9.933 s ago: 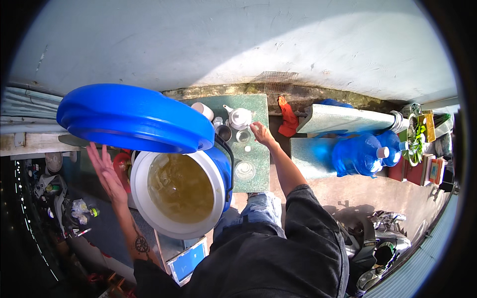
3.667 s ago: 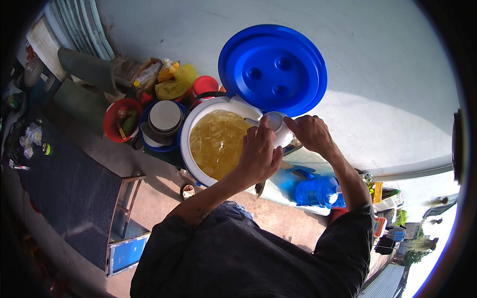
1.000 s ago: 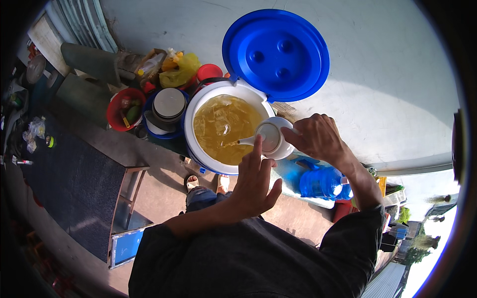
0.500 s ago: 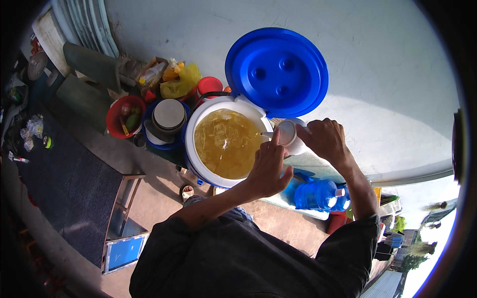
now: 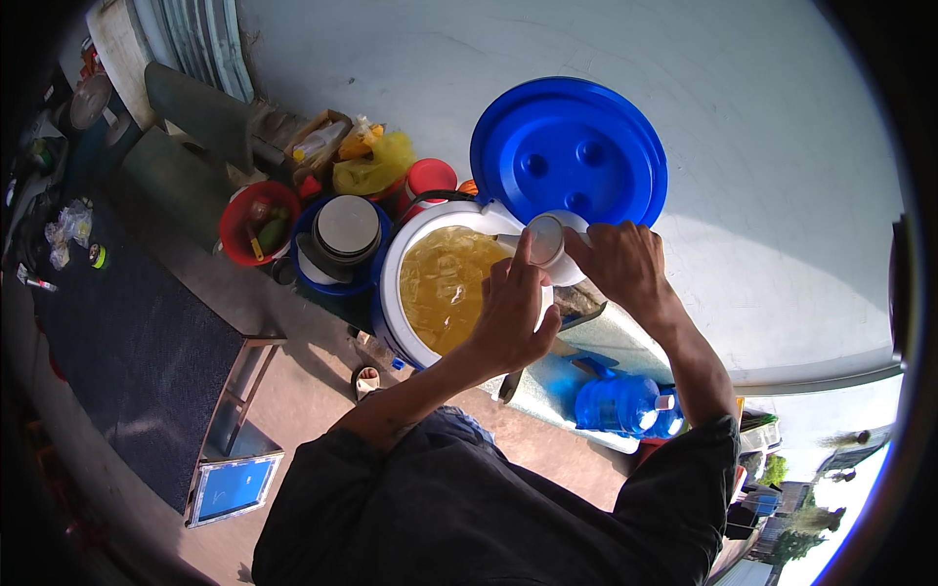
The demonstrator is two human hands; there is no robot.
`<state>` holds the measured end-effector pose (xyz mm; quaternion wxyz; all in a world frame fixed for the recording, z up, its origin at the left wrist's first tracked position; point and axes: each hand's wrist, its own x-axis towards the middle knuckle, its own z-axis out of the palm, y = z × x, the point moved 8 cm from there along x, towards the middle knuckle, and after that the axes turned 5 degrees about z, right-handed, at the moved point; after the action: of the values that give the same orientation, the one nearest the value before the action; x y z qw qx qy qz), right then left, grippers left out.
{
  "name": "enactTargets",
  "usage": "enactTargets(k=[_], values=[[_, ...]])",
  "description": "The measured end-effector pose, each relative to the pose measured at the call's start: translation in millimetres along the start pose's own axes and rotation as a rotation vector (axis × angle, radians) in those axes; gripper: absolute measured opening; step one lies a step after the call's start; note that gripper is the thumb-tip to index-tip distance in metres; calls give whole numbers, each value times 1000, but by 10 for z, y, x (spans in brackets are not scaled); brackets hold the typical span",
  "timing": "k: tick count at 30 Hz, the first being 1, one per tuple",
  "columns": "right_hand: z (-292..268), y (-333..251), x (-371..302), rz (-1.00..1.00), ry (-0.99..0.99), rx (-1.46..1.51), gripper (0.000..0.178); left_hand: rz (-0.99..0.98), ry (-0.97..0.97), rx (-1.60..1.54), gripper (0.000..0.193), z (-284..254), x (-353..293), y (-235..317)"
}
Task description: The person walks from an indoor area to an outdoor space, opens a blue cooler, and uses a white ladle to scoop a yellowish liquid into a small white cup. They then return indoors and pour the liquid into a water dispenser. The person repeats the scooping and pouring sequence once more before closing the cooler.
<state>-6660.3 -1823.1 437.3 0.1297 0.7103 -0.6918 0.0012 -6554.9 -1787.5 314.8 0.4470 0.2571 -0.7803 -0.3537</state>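
A white teapot (image 5: 564, 270) is tilted over the right rim of a round drink cooler (image 5: 389, 293), its spout pointing left over the opening. My right hand (image 5: 625, 271) grips the teapot by its handle side, fingers curled. My left hand (image 5: 510, 317) reaches across the cooler's right edge, its index finger stretched up against the teapot's lid (image 5: 545, 239) and its thumb apart. Inside the cooler lies yellow-brown liquid (image 5: 445, 288) with clear ice-like chunks. Any stream from the spout is too small to make out. The cooler's blue lid (image 5: 572, 146) stands raised behind.
Left of the cooler are a blue basin (image 5: 327, 286) holding a white-topped container, a red basin (image 5: 234, 239), a red-lidded container (image 5: 430, 176) and a yellow bag (image 5: 381, 166). Blue water bottles (image 5: 618, 403) lie at right. A dark table (image 5: 137, 361) fills the left.
The teapot has moved left relative to the cooler, farther over its rim, and looks more tilted. Both hands have moved with it. The whole view has shifted slightly.
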Motion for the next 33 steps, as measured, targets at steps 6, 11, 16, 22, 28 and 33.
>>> enactTargets(k=[6, 11, 16, 22, 28, 33], values=[[-61, -254, -20, -88, 53, 26, 46, 24, 47, 9, 46, -256, -211, 95], [-105, -453, -189, -160, 12, 12, 46, 58, 59, 25, 44, -401, -472, 246], [-146, -550, -414, -196, -79, -21, 41, 47, 34, -67, 42, -392, -734, 427], [-200, -522, -668, -144, -245, -122, 45, 73, -76, -117, 42, -230, -936, 662], [-192, -294, -795, -40, -277, -183, 50, 106, -129, -188, 42, -9, -906, 689], [-190, -139, -778, -83, -95, -207, 49, 164, -85, -180, 41, 148, -728, 596]])
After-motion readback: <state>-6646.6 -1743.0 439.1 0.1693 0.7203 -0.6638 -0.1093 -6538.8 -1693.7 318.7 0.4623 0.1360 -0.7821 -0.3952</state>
